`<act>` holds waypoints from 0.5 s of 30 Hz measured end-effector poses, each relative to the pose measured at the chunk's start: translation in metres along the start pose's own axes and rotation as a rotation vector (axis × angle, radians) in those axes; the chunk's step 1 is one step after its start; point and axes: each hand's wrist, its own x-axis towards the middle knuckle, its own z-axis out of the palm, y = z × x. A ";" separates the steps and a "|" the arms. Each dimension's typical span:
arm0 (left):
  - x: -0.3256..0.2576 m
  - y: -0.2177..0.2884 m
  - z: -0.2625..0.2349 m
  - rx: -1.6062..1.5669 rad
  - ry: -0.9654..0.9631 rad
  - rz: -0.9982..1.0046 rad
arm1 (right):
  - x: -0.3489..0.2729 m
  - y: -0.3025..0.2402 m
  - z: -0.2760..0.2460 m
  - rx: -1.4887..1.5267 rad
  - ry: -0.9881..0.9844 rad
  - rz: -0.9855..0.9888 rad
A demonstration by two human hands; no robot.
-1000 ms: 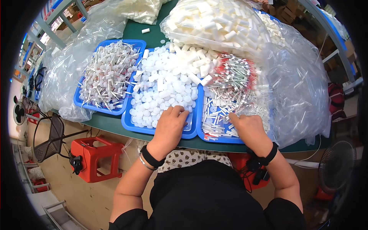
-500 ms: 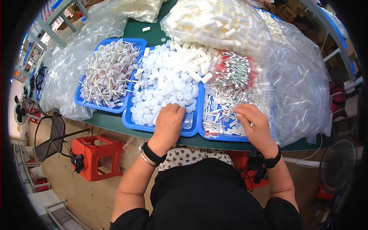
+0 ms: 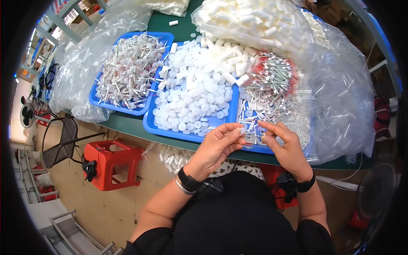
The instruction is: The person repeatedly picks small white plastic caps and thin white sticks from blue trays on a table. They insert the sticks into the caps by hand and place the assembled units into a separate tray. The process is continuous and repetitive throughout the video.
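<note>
My left hand [image 3: 219,144] is over the front edge of the middle blue tray [image 3: 174,134], pinching a small translucent white disc [image 3: 242,131] between thumb and fingertips. Close to its right, my right hand [image 3: 287,146] is closed in a pinch above the right-hand parts tray. What its fingertips hold is too small to make out. Many loose white discs [image 3: 191,91] fill the middle tray. Thin white rods [image 3: 255,100] and a bundle of red-tipped wire pieces [image 3: 276,72] lie under and beyond my right hand.
At the left, a blue tray [image 3: 94,101] holds stemmed discs [image 3: 129,70]. White cylinders [image 3: 259,21] fill a clear bag at the back. Plastic bags [image 3: 340,102] crowd the right side. A red stool [image 3: 112,165] stands left on the floor; a fan [image 3: 376,182] is at right.
My left hand has left the disc pile and moved right toward my right hand, with a disc now in its fingertips. The whole view has shifted slightly.
</note>
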 end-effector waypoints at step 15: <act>0.007 -0.023 -0.009 -0.381 -0.082 -0.091 | -0.005 0.005 0.011 -0.200 0.043 -0.107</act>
